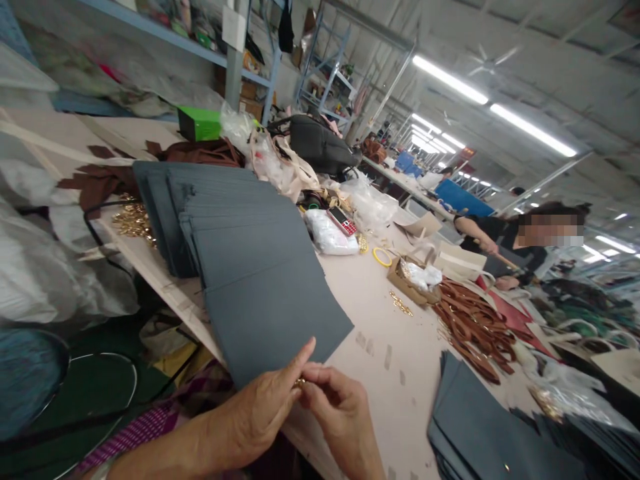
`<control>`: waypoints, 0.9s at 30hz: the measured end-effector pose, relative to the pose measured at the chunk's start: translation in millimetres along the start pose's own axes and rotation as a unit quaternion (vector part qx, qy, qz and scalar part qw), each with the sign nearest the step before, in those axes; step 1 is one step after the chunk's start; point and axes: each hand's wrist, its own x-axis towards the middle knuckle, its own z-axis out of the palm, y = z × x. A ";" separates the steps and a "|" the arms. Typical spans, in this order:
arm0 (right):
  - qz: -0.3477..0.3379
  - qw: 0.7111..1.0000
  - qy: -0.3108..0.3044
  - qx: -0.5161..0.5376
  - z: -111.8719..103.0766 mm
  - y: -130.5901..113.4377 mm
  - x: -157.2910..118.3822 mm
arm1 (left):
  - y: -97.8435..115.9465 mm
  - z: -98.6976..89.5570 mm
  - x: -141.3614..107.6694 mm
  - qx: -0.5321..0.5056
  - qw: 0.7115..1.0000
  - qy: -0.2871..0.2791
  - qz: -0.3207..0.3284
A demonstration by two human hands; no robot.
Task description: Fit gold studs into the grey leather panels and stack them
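My left hand (267, 403) and my right hand (340, 410) meet over the near edge of the table. Between their fingertips is a small gold metal fitting (299, 383); its exact kind is too small to make out. The right thumb and forefinger pinch it, and the left fingers close on it from the other side, with the left forefinger pointing up. Just beyond them lies a fanned stack of dark blue-grey panels (270, 287). More blue-grey panels (480, 427) are piled to the right, with a small gold piece (507, 467) on the top one.
Gold fittings (134, 221) are heaped at the table's left edge, and others (401, 303) lie mid-table. Brown straps (473, 320), a cardboard box (413, 283), a red phone (342, 221) and a black bag (323, 143) stand farther off. A co-worker (505, 247) holds a tool across the table.
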 end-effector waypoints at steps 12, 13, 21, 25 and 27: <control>-0.001 0.998 0.010 -0.057 27.4 -2.2 19.2 | -8.7 -18.3 -8.4 0.023 0.997 0.025 0.065; -0.009 0.997 0.011 -0.071 29.1 -1.3 20.3 | -9.2 -19.6 -8.8 0.023 0.997 0.029 0.066; -0.064 0.990 0.012 -0.125 40.9 0.7 31.3 | -9.1 -32.9 -8.7 0.019 0.998 0.036 0.046; -0.089 0.985 0.003 -0.148 44.1 0.2 35.6 | -10.7 -36.9 -9.4 0.028 0.998 0.041 0.030; -0.083 0.986 -0.005 -0.147 44.5 -0.1 37.7 | -10.6 -38.3 -10.4 0.035 0.998 0.040 0.019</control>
